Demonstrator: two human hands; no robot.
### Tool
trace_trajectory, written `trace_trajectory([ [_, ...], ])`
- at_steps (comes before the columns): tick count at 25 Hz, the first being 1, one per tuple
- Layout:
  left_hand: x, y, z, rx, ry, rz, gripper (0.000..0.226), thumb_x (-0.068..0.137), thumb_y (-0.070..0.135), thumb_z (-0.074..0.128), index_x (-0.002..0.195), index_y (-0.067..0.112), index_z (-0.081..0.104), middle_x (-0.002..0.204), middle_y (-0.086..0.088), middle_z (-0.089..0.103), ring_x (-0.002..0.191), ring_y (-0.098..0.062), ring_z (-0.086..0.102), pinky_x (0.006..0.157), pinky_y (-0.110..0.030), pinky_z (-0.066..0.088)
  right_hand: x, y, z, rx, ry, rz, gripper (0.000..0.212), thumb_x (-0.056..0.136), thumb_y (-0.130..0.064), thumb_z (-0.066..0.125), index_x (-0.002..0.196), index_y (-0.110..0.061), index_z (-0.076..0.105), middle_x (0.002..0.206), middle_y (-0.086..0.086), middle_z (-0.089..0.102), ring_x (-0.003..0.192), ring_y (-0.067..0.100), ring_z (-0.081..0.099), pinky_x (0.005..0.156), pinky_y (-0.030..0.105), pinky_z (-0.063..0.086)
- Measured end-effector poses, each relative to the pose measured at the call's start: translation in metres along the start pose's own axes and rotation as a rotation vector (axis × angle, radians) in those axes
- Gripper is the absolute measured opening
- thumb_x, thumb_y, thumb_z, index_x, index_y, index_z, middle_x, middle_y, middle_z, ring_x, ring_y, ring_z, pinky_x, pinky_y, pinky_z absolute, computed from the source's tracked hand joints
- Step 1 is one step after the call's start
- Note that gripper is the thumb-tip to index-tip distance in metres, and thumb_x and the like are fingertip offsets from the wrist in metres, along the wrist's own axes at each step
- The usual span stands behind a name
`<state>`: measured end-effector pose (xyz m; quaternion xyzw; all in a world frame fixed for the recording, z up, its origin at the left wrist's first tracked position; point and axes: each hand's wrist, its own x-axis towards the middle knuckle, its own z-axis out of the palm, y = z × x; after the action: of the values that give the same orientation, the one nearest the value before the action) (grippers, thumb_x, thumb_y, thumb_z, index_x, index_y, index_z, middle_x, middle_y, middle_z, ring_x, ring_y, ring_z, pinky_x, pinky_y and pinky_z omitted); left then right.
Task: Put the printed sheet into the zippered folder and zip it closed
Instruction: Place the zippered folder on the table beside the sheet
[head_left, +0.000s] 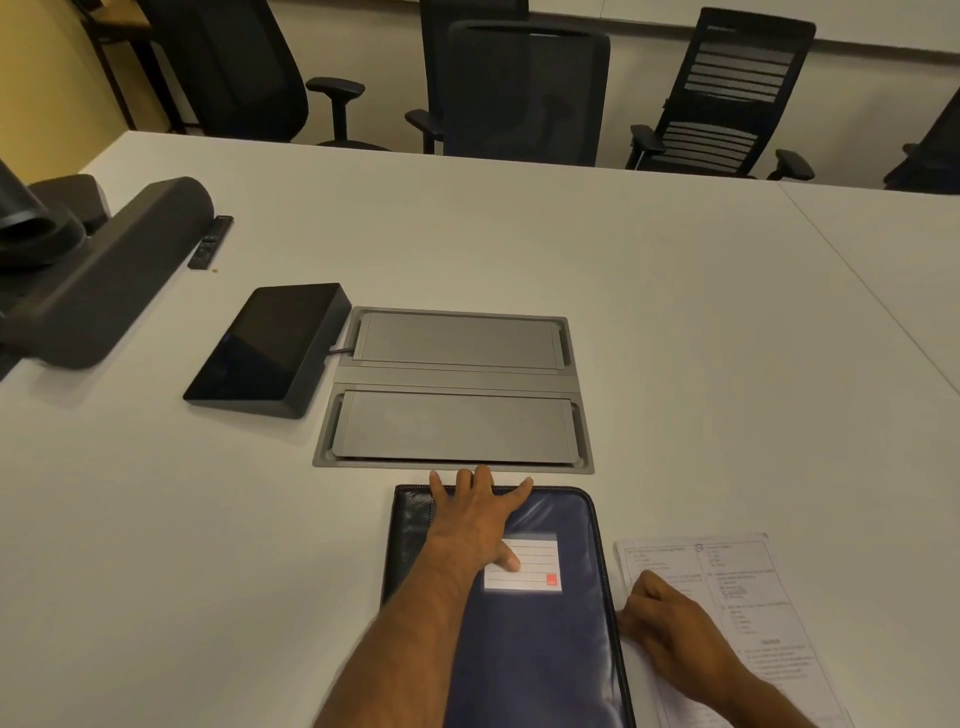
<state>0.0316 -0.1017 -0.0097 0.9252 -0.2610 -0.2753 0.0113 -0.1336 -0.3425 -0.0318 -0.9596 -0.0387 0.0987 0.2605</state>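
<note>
Head view, looking down at a white counter (649, 312) where a person works with two bare hands. A dark blue zippered folder (540, 639) lies closed and flat in front of the person, with a black strip along its left edge. The left hand (475, 525) lies palm down on the far part of the folder, its fingers (485, 480) straight and spread apart, their tips reaching the folder's far edge; the thumb rests on a white label (530, 566) on the cover. That label has ruled lines and a small red square in its near right corner; any writing on it is too small to read.

Just right of the folder lies the printed sheet (748, 597), flat on the counter, covered in small black text set in two columns. The print is too blurred to read. The right hand (670, 621) rests on the sheet's left part, its fingers curled down toward the paper's edge beside the folder; whether they pinch the sheet cannot be told.

Beyond the left fingertips, a grey metal cable hatch (454, 387) with two closed flaps is set into the counter. Left of it sits a black tablet (270, 348) with a dark screen, then a long black speaker bar (114, 270) and a slim remote (210, 241). Black office chairs (524, 93) stand along the counter's far side.
</note>
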Motion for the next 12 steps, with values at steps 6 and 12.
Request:
trace_trajectory([
  [6, 0.000, 0.004, 0.005, 0.054, 0.031, -0.027, 0.107, 0.080, 0.056, 0.072, 0.153, 0.044, -0.004, 0.158, -0.017, 0.015, 0.147, -0.040, 0.010, 0.113, -0.072, 0.000, -0.026, 0.009, 0.012, -0.127, -0.032, 0.004, 0.022, 0.081, -0.029, 0.071, 0.069, -0.031, 0.052, 0.074, -0.021, 0.045, 0.072, -0.004, 0.048, 0.062, 0.006, 0.035],
  [12, -0.001, 0.009, 0.010, 0.135, 0.076, -0.064, 0.110, 0.080, 0.058, 0.071, 0.155, 0.035, -0.006, 0.160, -0.017, 0.016, 0.148, -0.041, 0.010, 0.112, -0.073, -0.001, -0.046, 0.012, 0.024, -0.121, -0.028, 0.076, 0.027, 0.070, -0.013, 0.073, 0.060, -0.021, 0.050, 0.074, -0.004, 0.050, 0.071, 0.006, 0.048, 0.068, 0.028, 0.044],
])
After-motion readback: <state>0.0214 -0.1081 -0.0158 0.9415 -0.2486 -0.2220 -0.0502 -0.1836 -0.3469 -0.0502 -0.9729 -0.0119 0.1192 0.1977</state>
